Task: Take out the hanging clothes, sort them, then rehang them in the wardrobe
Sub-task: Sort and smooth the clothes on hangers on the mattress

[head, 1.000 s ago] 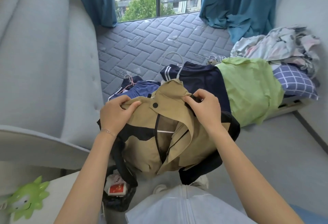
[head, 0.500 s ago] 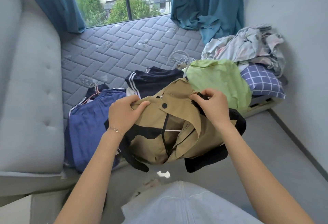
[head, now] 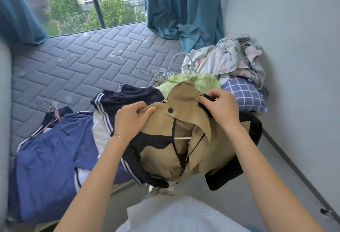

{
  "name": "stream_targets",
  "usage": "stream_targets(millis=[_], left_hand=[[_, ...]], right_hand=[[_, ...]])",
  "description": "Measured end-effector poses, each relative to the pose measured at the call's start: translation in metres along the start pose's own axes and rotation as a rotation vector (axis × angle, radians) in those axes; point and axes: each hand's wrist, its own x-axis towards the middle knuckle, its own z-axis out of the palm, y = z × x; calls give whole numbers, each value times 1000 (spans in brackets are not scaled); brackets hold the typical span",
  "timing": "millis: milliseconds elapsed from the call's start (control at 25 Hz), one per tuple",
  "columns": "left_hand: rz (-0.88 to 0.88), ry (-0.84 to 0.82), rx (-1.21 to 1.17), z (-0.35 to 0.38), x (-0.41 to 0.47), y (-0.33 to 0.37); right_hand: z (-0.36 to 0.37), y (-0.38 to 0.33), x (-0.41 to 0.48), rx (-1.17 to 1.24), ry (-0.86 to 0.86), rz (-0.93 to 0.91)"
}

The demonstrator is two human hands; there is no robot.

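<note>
I hold a tan jacket with black panels [head: 185, 139] in front of me, over the bed's near edge. It sits on a white hanger whose hook [head: 185, 62] sticks up past the collar. My left hand [head: 130, 119] grips the jacket's left shoulder. My right hand [head: 220, 106] pinches the collar and a black strap at the right shoulder. On the mattress [head: 77, 66] lie blue shorts [head: 49, 160], a navy garment with white stripes [head: 125, 99] and a light green garment [head: 195, 82].
A crumpled patterned sheet [head: 230, 58] and a blue checked pillow [head: 242, 93] sit at the bed's right end against the grey wall [head: 294, 47]. Teal curtains [head: 182, 7] frame the window. A padded headboard [head: 4, 103] runs along the left. Grey floor [head: 266, 167] lies to the right.
My view has swung right and closer to the bed. Both hands keep the same hold on the jacket, which has moved right, over the green garment's near edge.
</note>
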Motion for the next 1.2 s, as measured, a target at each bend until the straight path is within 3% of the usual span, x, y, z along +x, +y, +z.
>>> stream_targets(millis=[160,480,880,1080,1200], left_hand=[[-24,-40,-82,40,58,8],[-81,-44,-29,111,151,37],[-281,162,17,210,239,110],[-402,246,8,235,287,112],[-459,251,15,253,320,74]], right_hand=[[-5,19,56,-64,6,24],[-31,68,164,-60,0,42],[-69,128,353,38,-232,-55],[-44,129,438,34,-341,-115],[8,134,477,15,-400,-147]])
